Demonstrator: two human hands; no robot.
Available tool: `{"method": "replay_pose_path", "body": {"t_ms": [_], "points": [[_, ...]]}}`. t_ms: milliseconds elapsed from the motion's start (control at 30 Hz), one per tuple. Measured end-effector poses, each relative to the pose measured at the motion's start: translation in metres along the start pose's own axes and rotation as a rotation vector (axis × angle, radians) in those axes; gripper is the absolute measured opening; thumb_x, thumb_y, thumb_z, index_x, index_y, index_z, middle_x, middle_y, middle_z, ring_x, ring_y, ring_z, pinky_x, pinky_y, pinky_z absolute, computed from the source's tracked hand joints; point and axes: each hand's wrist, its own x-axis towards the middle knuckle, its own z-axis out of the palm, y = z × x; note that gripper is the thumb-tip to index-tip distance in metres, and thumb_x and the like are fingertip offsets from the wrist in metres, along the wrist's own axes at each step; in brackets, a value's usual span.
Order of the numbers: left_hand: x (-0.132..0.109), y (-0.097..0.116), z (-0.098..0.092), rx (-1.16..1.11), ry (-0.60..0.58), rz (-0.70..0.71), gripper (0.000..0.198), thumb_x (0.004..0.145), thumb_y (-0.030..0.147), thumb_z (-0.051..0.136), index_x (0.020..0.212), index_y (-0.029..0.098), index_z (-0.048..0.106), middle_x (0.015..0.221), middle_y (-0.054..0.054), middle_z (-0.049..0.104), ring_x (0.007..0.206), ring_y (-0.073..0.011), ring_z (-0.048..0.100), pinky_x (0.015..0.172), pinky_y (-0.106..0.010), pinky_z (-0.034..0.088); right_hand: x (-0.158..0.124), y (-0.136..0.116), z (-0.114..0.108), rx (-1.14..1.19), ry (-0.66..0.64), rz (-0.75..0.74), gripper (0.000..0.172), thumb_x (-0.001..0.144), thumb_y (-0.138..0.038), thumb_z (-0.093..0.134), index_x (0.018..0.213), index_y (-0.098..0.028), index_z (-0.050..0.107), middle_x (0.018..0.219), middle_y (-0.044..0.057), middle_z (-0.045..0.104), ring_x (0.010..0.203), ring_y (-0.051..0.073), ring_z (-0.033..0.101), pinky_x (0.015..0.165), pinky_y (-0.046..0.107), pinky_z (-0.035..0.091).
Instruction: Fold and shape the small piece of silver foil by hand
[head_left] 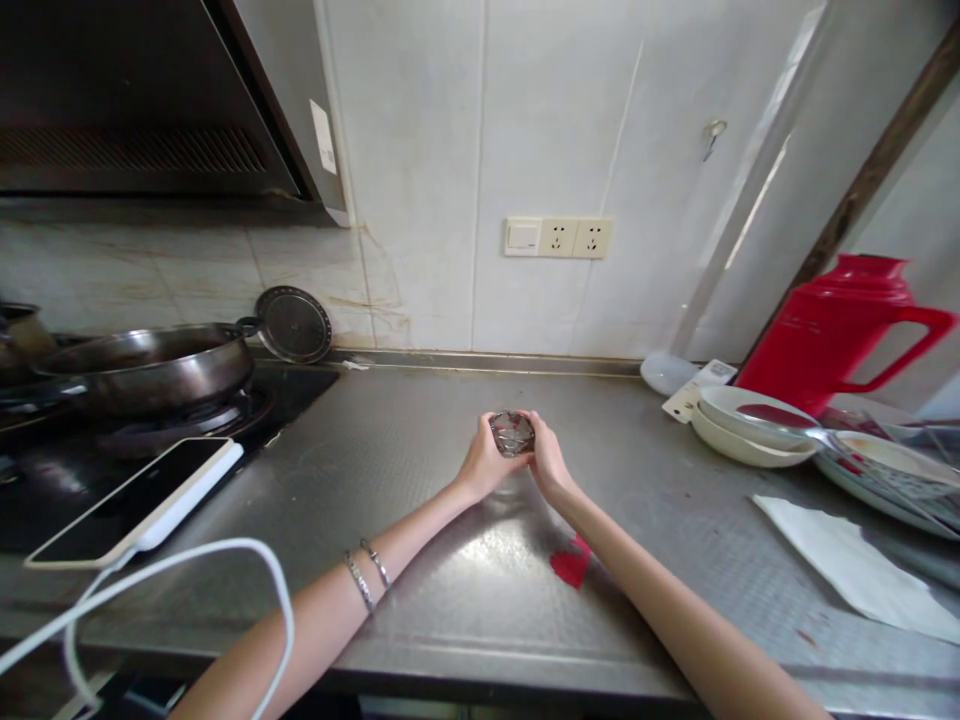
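Head view: one small shiny metal object (512,433), centre of frame, is grasped between left hand (484,462) and right hand (547,462), over steel counter (420,480). One phone (135,497) is seen lower left; red jug (832,330), right edge.

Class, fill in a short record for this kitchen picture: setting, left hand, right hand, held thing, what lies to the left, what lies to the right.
Setting: steel counter against a tiled wall.
Left hand: closed on the held thing's left side; bracelets on the wrist.
Right hand: closed on its right side.
Held thing: shiny round object, small and metallic; what it is cannot be told.
To the left: pan on the stove; phone with white cable.
To the right: red jug, stacked plates, paper sheet.
Under the right arm: red scrap.
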Motion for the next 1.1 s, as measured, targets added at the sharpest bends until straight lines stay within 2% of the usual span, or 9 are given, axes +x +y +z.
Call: {"method": "replay_pose_path", "body": {"t_ms": [100, 200, 267, 333, 400, 600, 733, 900, 1100], "points": [[0.002, -0.002, -0.001, 0.001, -0.002, -0.018, 0.092, 0.052, 0.029, 0.086, 0.128, 0.016, 0.035, 0.117, -0.016, 0.062, 0.107, -0.0277, 0.06, 0.095, -0.046, 0.045, 0.001, 0.004, 0.0, -0.049, 0.03, -0.046, 0.036, 0.08, -0.05, 0.049, 0.09, -0.022, 0.07, 0.091, 0.002, 0.073, 0.095, 0.022, 0.063, 0.083, 0.032, 0.048], [0.006, -0.007, -0.002, -0.078, -0.116, -0.028, 0.109, 0.052, 0.029, 0.086, 0.14, 0.013, 0.024, 0.128, -0.02, 0.055, 0.119, -0.0306, 0.053, 0.104, -0.049, 0.038, 0.004, 0.004, -0.004, -0.031, 0.076, -0.01, 0.037, 0.078, -0.05, 0.049, 0.089, -0.021, 0.07, 0.09, 0.003, 0.073, 0.091, 0.022, 0.065, 0.079, 0.031, 0.049], [0.008, -0.009, -0.003, -0.171, -0.207, -0.031, 0.104, 0.059, 0.03, 0.082, 0.143, 0.013, 0.022, 0.133, -0.02, 0.051, 0.122, -0.0298, 0.052, 0.106, -0.048, 0.036, 0.008, 0.0, -0.008, 0.006, 0.089, 0.044, 0.039, 0.077, -0.051, 0.049, 0.087, -0.021, 0.071, 0.087, 0.003, 0.074, 0.084, 0.021, 0.066, 0.074, 0.03, 0.05], [0.009, -0.01, -0.003, -0.255, -0.276, -0.027, 0.092, 0.065, 0.029, 0.078, 0.142, 0.015, 0.028, 0.133, -0.018, 0.052, 0.119, -0.0281, 0.054, 0.105, -0.046, 0.039, 0.011, -0.006, -0.011, 0.049, 0.092, 0.114, 0.04, 0.075, -0.053, 0.049, 0.084, -0.021, 0.071, 0.081, 0.003, 0.074, 0.076, 0.021, 0.067, 0.068, 0.03, 0.051], [0.01, -0.009, -0.003, -0.297, -0.298, -0.03, 0.087, 0.063, 0.027, 0.08, 0.137, 0.015, 0.037, 0.129, -0.017, 0.057, 0.114, -0.0277, 0.058, 0.103, -0.046, 0.042, 0.012, -0.012, -0.013, 0.081, 0.082, 0.177, 0.04, 0.074, -0.053, 0.049, 0.08, -0.02, 0.071, 0.076, 0.004, 0.074, 0.07, 0.022, 0.066, 0.062, 0.03, 0.05], [0.013, -0.003, -0.006, -0.342, -0.279, -0.011, 0.072, 0.052, 0.025, 0.086, 0.116, 0.011, 0.055, 0.114, -0.014, 0.064, 0.104, -0.0264, 0.062, 0.095, -0.042, 0.047, 0.01, -0.017, -0.006, 0.142, 0.042, 0.211, 0.038, 0.07, -0.05, 0.05, 0.07, -0.018, 0.071, 0.07, 0.005, 0.073, 0.068, 0.021, 0.065, 0.062, 0.029, 0.05], [0.011, -0.002, -0.009, -0.121, -0.159, 0.079, 0.061, 0.054, 0.03, 0.085, 0.108, 0.015, 0.061, 0.107, -0.01, 0.064, 0.103, -0.0261, 0.06, 0.095, -0.042, 0.046, 0.01, -0.012, -0.004, 0.141, 0.034, 0.156, 0.036, 0.071, -0.047, 0.049, 0.076, -0.018, 0.071, 0.073, 0.003, 0.073, 0.07, 0.02, 0.065, 0.067, 0.029, 0.05], [0.007, -0.003, -0.008, 0.049, 0.019, 0.085, 0.062, 0.053, 0.032, 0.085, 0.106, 0.014, 0.057, 0.105, -0.01, 0.061, 0.105, -0.0269, 0.057, 0.094, -0.043, 0.044, 0.007, -0.002, -0.002, 0.086, 0.063, 0.093, 0.033, 0.072, -0.043, 0.047, 0.083, -0.023, 0.07, 0.081, -0.001, 0.073, 0.082, 0.019, 0.065, 0.074, 0.027, 0.048], [0.006, -0.006, -0.005, 0.038, -0.033, -0.049, 0.06, 0.06, 0.035, 0.081, 0.107, 0.014, 0.049, 0.106, -0.014, 0.065, 0.1, -0.0268, 0.062, 0.09, -0.045, 0.047, 0.002, 0.01, 0.002, 0.049, 0.066, 0.076, 0.032, 0.075, -0.047, 0.048, 0.083, -0.024, 0.068, 0.084, -0.001, 0.073, 0.087, 0.019, 0.064, 0.077, 0.027, 0.048]]}}
